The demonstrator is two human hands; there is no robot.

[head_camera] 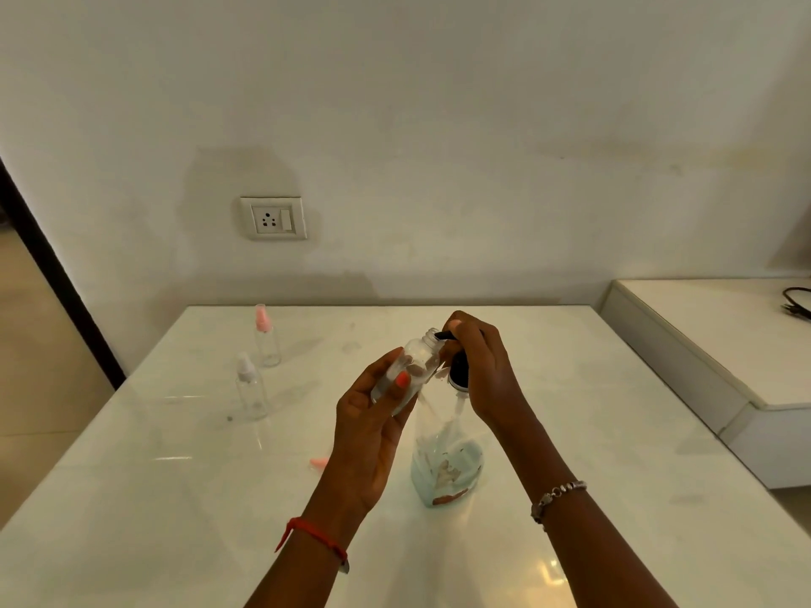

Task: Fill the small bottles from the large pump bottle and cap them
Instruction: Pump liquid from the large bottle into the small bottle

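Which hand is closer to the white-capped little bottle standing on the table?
Left. The left hand, holding an open small bottle, is just right of the white-capped bottle; the right hand is farther right, gripping the pump head.

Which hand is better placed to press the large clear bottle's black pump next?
Right: the right hand covers the black pump head; the left hand grips the small clear bottle at its spout.

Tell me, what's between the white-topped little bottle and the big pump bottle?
In the head view, the left hand, holding a small open bottle, sits between the white-topped bottle and the big pump bottle.
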